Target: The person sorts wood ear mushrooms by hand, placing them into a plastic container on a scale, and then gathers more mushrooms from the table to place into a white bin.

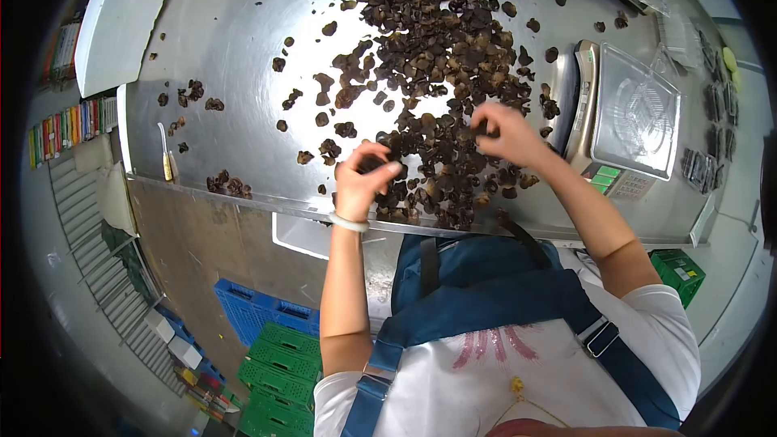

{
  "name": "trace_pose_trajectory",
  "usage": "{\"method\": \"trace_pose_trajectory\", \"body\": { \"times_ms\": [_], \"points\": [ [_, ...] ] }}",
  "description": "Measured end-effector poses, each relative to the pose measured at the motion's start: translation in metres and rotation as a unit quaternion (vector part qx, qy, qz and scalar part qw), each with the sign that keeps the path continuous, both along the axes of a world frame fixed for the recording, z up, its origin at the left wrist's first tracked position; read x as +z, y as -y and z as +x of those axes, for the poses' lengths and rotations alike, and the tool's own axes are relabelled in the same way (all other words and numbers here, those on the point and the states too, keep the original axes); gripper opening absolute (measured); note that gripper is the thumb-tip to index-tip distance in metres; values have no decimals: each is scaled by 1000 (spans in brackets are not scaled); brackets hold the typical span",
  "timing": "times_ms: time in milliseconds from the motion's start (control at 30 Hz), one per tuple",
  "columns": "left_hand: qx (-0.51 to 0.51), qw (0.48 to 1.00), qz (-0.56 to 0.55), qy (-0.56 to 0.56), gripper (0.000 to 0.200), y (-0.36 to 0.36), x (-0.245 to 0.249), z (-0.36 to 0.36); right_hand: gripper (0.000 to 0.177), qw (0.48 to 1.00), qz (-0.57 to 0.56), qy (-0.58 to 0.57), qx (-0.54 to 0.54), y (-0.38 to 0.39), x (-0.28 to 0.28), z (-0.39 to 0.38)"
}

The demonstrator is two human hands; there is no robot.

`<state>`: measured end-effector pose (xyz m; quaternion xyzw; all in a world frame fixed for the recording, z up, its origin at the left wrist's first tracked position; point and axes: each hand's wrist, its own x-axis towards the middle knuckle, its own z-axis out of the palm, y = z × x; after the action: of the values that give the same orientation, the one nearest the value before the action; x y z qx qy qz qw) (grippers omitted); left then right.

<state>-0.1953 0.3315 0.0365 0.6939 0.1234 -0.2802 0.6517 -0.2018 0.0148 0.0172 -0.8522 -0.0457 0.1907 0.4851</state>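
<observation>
The biggest thing is a steel table point(243, 97). On it lie many dark mushroom pieces point(441, 48), in a long heap from the far part to the near edge, with some loose pieces at the left side. A digital scale point(627, 117) stands to the right of the heap. The right hand point(506, 136) is above the heap, its fingers bent; it is blurred, so I cannot tell if it pinches a piece. The left hand point(368, 176), wearing a pale bangle point(349, 222), is at the heap's left side, fingers curled and thumb apart from them; I cannot tell if it holds a piece. A small hooked tool point(167, 158) lies near the left edge.
</observation>
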Motion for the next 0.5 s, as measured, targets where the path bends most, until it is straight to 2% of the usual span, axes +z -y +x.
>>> {"method": "trace_pose_trajectory", "body": {
  "times_ms": [67, 133, 167, 200, 267, 300, 333, 367, 400, 467, 500],
  "points": [
    [-144, 959, 96, 224, 33, 17, -25, -30, 33, 991, -46, 73, 102, -8, -12, -34],
    [-208, 909, 215, 289, 38, 42, -36, -61, 35, 967, -129, 134, 173, -23, -15, -57],
    [-257, 875, 304, 274, 40, 55, -33, -72, 34, 947, -202, 148, 201, -30, -11, -63],
    [-285, 848, 343, 284, 41, 63, -41, -80, 34, 959, -179, 137, 174, -28, -16, -67],
    [-248, 854, 332, 315, 35, 66, -51, -84, 34, 977, -134, 116, 121, -20, -36, -68],
    [-195, 884, 288, 312, 30, 65, -51, -78, 31, 988, -58, 140, 3, -17, -39, -66],
    [-145, 910, 242, 302, 26, 59, -50, -73, 22, 995, 36, 38, -79, -8, -16, -57],
    [-90, 945, 185, 254, 16, 52, -51, -68, 23, 985, 124, -25, -120, 7, -11, -57],
    [-33, 993, 98, -51, 27, 44, -33, -60, 24, 961, 210, -83, -157, 23, -8, -57],
    [95, 976, -107, -164, 26, 34, -5, -50, 30, 861, 413, -243, -170, 56, 9, -62],
    [144, 965, -144, -163, 27, 37, 4, -51, 35, 840, 453, -259, -151, 67, 17, -70]
  ]
}}
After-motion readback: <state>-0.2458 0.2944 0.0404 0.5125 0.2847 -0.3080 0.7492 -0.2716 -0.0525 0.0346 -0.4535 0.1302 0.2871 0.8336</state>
